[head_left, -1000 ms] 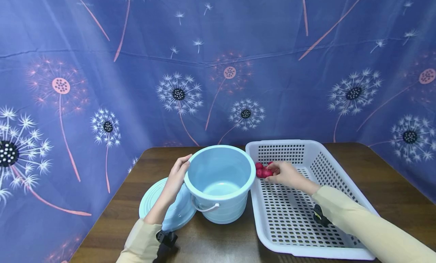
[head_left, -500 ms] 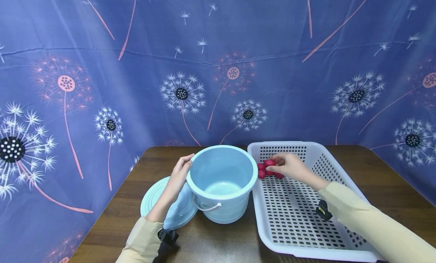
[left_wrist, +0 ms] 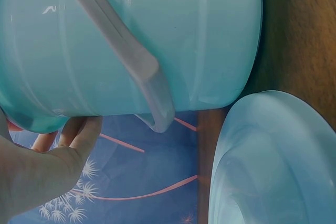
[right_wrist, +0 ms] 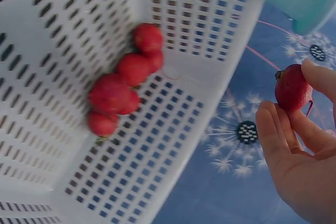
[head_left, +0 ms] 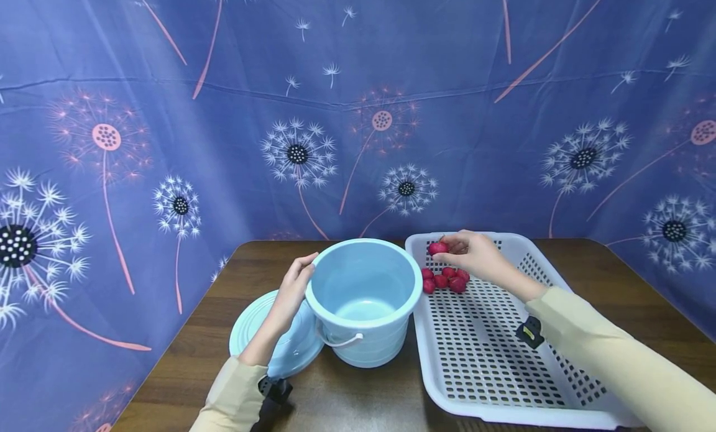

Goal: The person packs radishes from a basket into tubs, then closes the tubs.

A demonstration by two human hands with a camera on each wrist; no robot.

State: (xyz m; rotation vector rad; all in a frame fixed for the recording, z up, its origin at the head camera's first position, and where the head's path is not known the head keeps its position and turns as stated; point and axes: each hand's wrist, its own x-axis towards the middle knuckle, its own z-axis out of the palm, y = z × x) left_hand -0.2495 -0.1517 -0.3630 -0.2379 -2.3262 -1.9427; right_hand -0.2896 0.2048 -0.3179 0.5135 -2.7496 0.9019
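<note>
While left hand [head_left: 291,286] loose against smooth plastic bucket [head_left: 375,339], round radish [right_wrist: 292,87] in pinching right hand [head_left: 475,257]

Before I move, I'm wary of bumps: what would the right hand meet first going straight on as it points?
Probably the blue curtain: the right hand, pinching a radish, points forward and left. Depth is unclear, so the basket's far rim might come first.

The bucket [head_left: 371,344] looks glossy plastic, the table [head_left: 347,401] wood.

Brown wooden table [head_left: 347,402] beneath a blue lid [head_left: 301,344], blue bucket [head_left: 376,340], white basket [head_left: 486,348].
</note>
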